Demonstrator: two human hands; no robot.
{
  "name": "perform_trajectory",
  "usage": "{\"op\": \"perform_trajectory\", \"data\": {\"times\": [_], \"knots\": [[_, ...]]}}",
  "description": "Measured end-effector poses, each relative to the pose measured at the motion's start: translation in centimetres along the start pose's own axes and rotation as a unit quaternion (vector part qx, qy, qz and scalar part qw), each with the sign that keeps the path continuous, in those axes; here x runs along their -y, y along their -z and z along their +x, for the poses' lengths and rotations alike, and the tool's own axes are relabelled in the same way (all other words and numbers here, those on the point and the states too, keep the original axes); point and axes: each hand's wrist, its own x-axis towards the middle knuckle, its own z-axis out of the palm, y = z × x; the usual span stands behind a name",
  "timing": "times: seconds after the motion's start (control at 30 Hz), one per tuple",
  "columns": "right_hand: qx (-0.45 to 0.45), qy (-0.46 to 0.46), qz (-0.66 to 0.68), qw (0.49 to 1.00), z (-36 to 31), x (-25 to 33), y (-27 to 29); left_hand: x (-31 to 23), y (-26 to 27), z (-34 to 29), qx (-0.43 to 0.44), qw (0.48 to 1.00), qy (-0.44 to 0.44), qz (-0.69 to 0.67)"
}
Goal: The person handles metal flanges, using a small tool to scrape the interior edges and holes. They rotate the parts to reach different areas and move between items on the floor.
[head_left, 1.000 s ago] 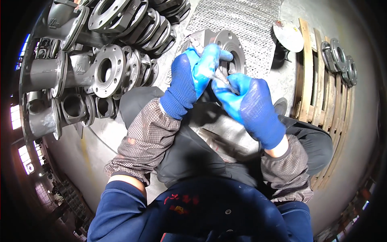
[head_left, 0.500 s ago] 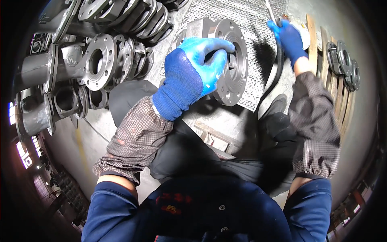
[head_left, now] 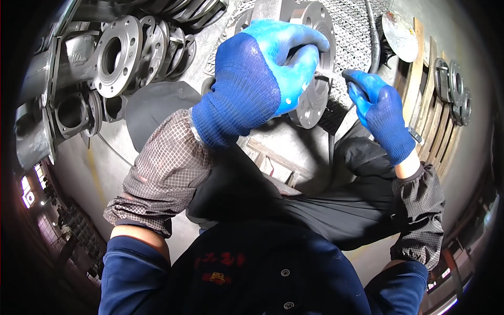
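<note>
A grey flanged metal casting [head_left: 311, 111] with bolt holes stands in front of me, partly covered by my left hand. My left hand [head_left: 273, 68], in a blue coated glove, is in front of the round flange with index finger and thumb curled toward each other. What lies between those fingers, and the other fingertips, cannot be made out. To the right of the flange is my right hand [head_left: 382, 102], gloved alike and closed. A thin, pale metal rod-like tool [head_left: 326, 75] points from its fingertips toward the flange; most of it is hidden.
Several flanged castings [head_left: 113, 58] are stacked at the left. Under the work lies a patterned metal plate [head_left: 349, 31], crossed by a dark hose [head_left: 373, 39]. At the right stand wooden slats [head_left: 428, 105] with metal flanges [head_left: 455, 84], near a pale round disc [head_left: 400, 37].
My right hand has come down from the far right, nearer to me, with the rod-like tool now by the flange. My left hand has shifted slightly right and up in view.
</note>
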Motion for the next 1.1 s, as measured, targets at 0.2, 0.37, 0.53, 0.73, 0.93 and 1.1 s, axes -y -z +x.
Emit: {"op": "perform_trajectory", "data": {"times": [0.2, 0.37, 0.53, 0.73, 0.93, 1.1], "knots": [[-0.002, 0.008, -0.04, 0.999, 0.6, -0.1, -0.9, -0.3, 0.4, -0.2, 0.021, 0.998, 0.047, -0.022], [0.001, 0.04, -0.074, 0.996, 1.3, 0.2, -1.5, -0.7, 0.6, -0.1, 0.043, 0.995, 0.075, -0.043], [0.003, 0.074, -0.114, 0.991, 1.1, -0.5, -2.1, -0.6, 0.7, -0.1, 0.033, 0.998, 0.059, -0.019], [0.064, 0.157, -0.336, 0.927, 0.7, 0.5, -1.9, -1.2, 0.4, -0.2, 0.022, 0.995, 0.08, -0.047], [0.103, 0.104, -0.41, 0.9, 0.1, 2.7, -1.1, -1.7, 0.3, -0.2, 0.008, 0.991, 0.097, -0.087], [0.051, 0.145, -0.399, 0.904, 0.1, 3.0, -0.5, -1.5, 0.2, -0.3, 0.0, 0.997, 0.062, -0.039]]}}
